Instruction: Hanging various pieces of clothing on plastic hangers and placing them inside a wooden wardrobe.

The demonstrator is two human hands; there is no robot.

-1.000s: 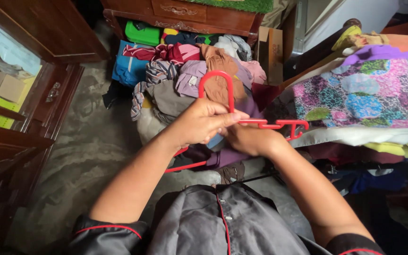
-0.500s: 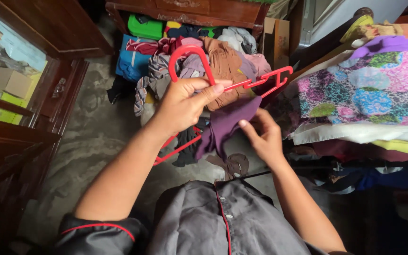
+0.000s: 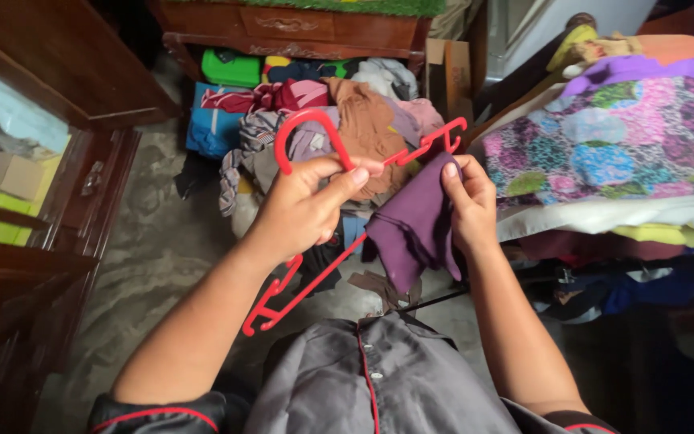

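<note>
My left hand (image 3: pixel 305 206) grips a red plastic hanger (image 3: pixel 308 127) near the base of its hook, holding it tilted, one arm pointing up right and the other down left. My right hand (image 3: pixel 467 202) pinches a purple garment (image 3: pixel 413 226) by its upper edge, just under the hanger's upper right arm. The purple cloth hangs down between my two hands.
A heap of mixed clothes (image 3: pixel 339 112) lies on the floor ahead, against a dark wooden cabinet (image 3: pixel 299 24). A bed with a colourful patterned cover (image 3: pixel 612 145) is on the right. A wooden glass-fronted cupboard (image 3: pixel 34 177) stands on the left. Grey floor (image 3: pixel 162 249) shows between them.
The purple garment has been lifted from low between my hands up toward the hanger's right arm. The hanger has tilted and shifted left a little, its lower arm now swinging free.
</note>
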